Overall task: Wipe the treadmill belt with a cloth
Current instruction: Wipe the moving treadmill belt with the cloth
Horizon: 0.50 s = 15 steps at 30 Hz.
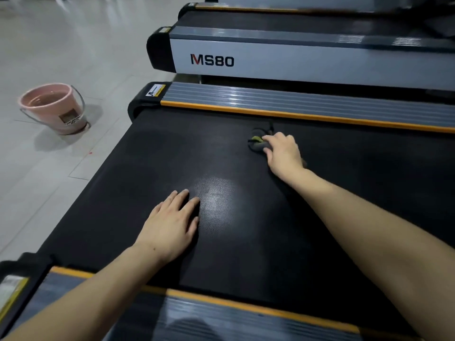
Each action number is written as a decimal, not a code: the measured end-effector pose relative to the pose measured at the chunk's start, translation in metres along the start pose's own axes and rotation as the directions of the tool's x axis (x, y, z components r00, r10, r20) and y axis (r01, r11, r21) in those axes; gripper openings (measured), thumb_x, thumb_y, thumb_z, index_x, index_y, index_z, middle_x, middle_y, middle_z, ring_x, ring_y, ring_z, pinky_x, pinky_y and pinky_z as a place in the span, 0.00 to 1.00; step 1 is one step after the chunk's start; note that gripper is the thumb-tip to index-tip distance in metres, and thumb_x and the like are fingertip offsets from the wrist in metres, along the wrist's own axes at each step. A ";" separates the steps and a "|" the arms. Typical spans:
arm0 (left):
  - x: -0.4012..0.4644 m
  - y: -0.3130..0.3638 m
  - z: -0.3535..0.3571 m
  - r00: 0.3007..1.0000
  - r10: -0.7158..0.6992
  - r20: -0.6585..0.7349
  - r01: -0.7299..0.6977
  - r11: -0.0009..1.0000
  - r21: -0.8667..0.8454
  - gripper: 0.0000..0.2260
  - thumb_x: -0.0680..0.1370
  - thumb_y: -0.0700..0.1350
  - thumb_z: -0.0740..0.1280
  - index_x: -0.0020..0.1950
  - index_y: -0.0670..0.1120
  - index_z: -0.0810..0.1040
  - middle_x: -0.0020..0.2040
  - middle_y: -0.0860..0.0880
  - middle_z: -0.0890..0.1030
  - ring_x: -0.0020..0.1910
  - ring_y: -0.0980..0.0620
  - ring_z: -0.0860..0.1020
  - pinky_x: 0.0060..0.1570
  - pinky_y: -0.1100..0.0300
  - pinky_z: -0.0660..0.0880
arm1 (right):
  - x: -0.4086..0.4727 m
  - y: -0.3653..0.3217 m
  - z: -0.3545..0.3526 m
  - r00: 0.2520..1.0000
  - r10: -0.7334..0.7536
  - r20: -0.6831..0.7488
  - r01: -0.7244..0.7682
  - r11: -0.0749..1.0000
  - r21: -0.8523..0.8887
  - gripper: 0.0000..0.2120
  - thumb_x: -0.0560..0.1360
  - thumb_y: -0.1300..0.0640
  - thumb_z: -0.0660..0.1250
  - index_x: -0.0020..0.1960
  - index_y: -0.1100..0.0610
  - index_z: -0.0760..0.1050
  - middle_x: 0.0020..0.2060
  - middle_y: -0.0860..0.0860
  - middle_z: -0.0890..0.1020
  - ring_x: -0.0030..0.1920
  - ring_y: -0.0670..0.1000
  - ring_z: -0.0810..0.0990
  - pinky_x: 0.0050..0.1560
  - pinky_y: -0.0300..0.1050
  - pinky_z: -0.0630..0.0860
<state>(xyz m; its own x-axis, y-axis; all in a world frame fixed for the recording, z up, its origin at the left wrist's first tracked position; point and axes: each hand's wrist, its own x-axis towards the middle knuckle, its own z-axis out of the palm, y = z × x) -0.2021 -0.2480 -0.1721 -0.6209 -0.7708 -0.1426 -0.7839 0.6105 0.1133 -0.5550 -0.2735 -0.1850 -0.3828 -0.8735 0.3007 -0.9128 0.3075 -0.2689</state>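
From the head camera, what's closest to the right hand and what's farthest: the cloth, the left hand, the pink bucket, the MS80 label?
Measured from the right hand:
1. Cloth: under its fingers, on the belt near the far orange strip.
2. Left hand: flat on the belt, nearer the camera.
3. MS80 label: on the next treadmill, beyond the belt.
4. Pink bucket: on the floor, far left.
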 end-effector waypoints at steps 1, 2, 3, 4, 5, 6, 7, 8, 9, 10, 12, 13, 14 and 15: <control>-0.002 0.000 0.002 1.000 -0.001 -0.009 0.001 1.000 -0.008 0.28 0.81 0.61 0.44 0.80 0.57 0.59 0.82 0.51 0.57 0.82 0.49 0.52 0.78 0.51 0.55 | -0.013 -0.008 -0.001 1.000 -0.014 -0.005 0.014 1.000 0.019 0.15 0.79 0.54 0.65 0.65 0.51 0.77 0.56 0.54 0.78 0.55 0.61 0.73 0.58 0.59 0.73; -0.004 0.000 0.005 1.000 0.004 -0.022 -0.005 1.000 -0.008 0.30 0.79 0.62 0.41 0.80 0.57 0.59 0.82 0.51 0.57 0.82 0.48 0.52 0.78 0.51 0.55 | -0.033 -0.015 -0.004 0.999 -0.041 -0.011 0.041 0.998 0.050 0.15 0.78 0.54 0.67 0.64 0.51 0.78 0.54 0.54 0.78 0.52 0.61 0.73 0.56 0.59 0.74; -0.005 0.000 0.008 0.999 0.013 -0.031 -0.013 1.000 -0.004 0.32 0.78 0.62 0.38 0.80 0.56 0.59 0.82 0.51 0.57 0.82 0.48 0.52 0.79 0.50 0.54 | -0.056 -0.022 -0.007 0.996 -0.083 -0.013 0.084 0.993 0.083 0.14 0.77 0.54 0.68 0.63 0.51 0.78 0.52 0.54 0.78 0.50 0.60 0.73 0.54 0.58 0.74; -0.008 0.000 0.012 0.999 0.015 -0.038 -0.015 1.000 0.002 0.33 0.78 0.61 0.37 0.81 0.56 0.59 0.82 0.50 0.57 0.82 0.48 0.52 0.79 0.49 0.53 | -0.084 -0.029 -0.011 0.989 -0.145 -0.001 0.144 0.983 0.117 0.14 0.77 0.53 0.67 0.62 0.51 0.78 0.51 0.53 0.78 0.48 0.59 0.73 0.52 0.58 0.75; -0.010 -0.001 0.015 0.999 0.012 -0.045 -0.012 1.000 0.004 0.32 0.78 0.60 0.38 0.81 0.56 0.59 0.82 0.50 0.57 0.82 0.48 0.52 0.79 0.49 0.53 | -0.114 -0.036 -0.014 0.974 -0.225 0.019 0.219 0.964 0.152 0.15 0.77 0.52 0.66 0.62 0.51 0.78 0.51 0.52 0.78 0.46 0.57 0.73 0.51 0.56 0.75; -0.011 -0.002 0.016 0.999 0.009 -0.052 -0.009 1.000 0.005 0.31 0.79 0.60 0.39 0.81 0.55 0.61 0.82 0.50 0.58 0.82 0.47 0.53 0.79 0.48 0.53 | -0.143 -0.044 -0.020 0.949 -0.314 0.043 0.301 0.935 0.188 0.15 0.77 0.52 0.66 0.63 0.51 0.77 0.51 0.50 0.78 0.46 0.56 0.73 0.50 0.53 0.74; -0.012 -0.002 0.018 0.998 0.008 -0.061 -0.007 1.000 0.007 0.30 0.80 0.59 0.41 0.80 0.54 0.62 0.82 0.49 0.59 0.81 0.47 0.54 0.78 0.48 0.54 | -0.167 -0.050 -0.025 0.919 -0.390 0.064 0.368 0.904 0.216 0.16 0.77 0.52 0.65 0.64 0.51 0.76 0.52 0.49 0.78 0.45 0.55 0.73 0.50 0.51 0.73; -0.012 -0.002 0.019 0.997 0.005 -0.071 -0.004 1.000 0.012 0.29 0.81 0.58 0.43 0.79 0.54 0.64 0.81 0.49 0.61 0.81 0.46 0.56 0.78 0.47 0.56 | -0.179 -0.051 -0.027 0.891 -0.448 0.079 0.420 0.877 0.232 0.16 0.78 0.52 0.65 0.65 0.51 0.76 0.53 0.48 0.78 0.45 0.54 0.73 0.50 0.49 0.72; -0.012 -0.002 0.021 0.997 0.001 -0.082 0.000 1.000 0.014 0.28 0.81 0.57 0.45 0.79 0.53 0.65 0.81 0.48 0.62 0.81 0.46 0.57 0.77 0.46 0.58 | -0.178 -0.048 -0.028 0.875 -0.478 0.083 0.451 0.864 0.224 0.16 0.79 0.51 0.64 0.66 0.51 0.75 0.54 0.48 0.78 0.46 0.54 0.73 0.50 0.50 0.73; -0.012 -0.002 0.022 0.996 -0.001 -0.089 0.002 1.000 0.013 0.28 0.81 0.57 0.46 0.78 0.53 0.66 0.80 0.47 0.63 0.80 0.45 0.59 0.76 0.45 0.59 | -0.167 -0.044 -0.026 0.875 -0.479 0.073 0.461 0.869 0.181 0.16 0.79 0.50 0.63 0.65 0.51 0.75 0.53 0.48 0.79 0.46 0.55 0.73 0.50 0.51 0.74; -0.010 -0.002 0.023 0.995 0.010 -0.097 -0.010 1.000 0.004 0.28 0.80 0.57 0.46 0.78 0.53 0.67 0.80 0.47 0.64 0.80 0.44 0.60 0.76 0.44 0.60 | -0.132 -0.040 -0.013 0.927 -0.376 0.010 0.373 0.923 0.095 0.16 0.79 0.49 0.62 0.65 0.51 0.76 0.52 0.50 0.79 0.46 0.57 0.74 0.50 0.56 0.76; -0.010 -0.003 0.022 0.995 0.017 -0.102 -0.017 1.000 0.002 0.28 0.80 0.57 0.45 0.78 0.53 0.67 0.80 0.47 0.64 0.80 0.44 0.59 0.76 0.44 0.60 | -0.111 -0.042 -0.008 0.964 -0.267 -0.015 0.268 0.960 0.084 0.16 0.79 0.49 0.63 0.65 0.51 0.76 0.53 0.51 0.79 0.48 0.57 0.73 0.51 0.57 0.76; -0.010 -0.003 0.020 0.994 0.023 -0.103 -0.023 1.000 -0.002 0.28 0.80 0.57 0.45 0.78 0.53 0.66 0.80 0.47 0.63 0.80 0.44 0.59 0.76 0.45 0.59 | -0.094 -0.047 -0.006 0.989 -0.146 -0.016 0.147 0.986 0.080 0.15 0.80 0.50 0.63 0.65 0.51 0.76 0.54 0.51 0.78 0.50 0.57 0.73 0.54 0.59 0.75; -0.010 -0.004 0.018 0.994 0.031 -0.101 -0.032 0.999 -0.007 0.27 0.81 0.57 0.46 0.78 0.53 0.66 0.80 0.48 0.63 0.80 0.45 0.58 0.76 0.46 0.59 | -0.083 -0.053 -0.004 0.999 -0.039 -0.006 0.039 0.996 0.080 0.15 0.80 0.51 0.63 0.66 0.50 0.75 0.56 0.51 0.78 0.53 0.57 0.72 0.58 0.58 0.73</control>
<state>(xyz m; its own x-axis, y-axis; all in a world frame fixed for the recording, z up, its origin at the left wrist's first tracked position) -0.1923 -0.2394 -0.1889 -0.6420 -0.7657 -0.0385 -0.7634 0.6337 0.1250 -0.4755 -0.2158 -0.1921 -0.3479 -0.8826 0.3162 -0.9128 0.2419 -0.3290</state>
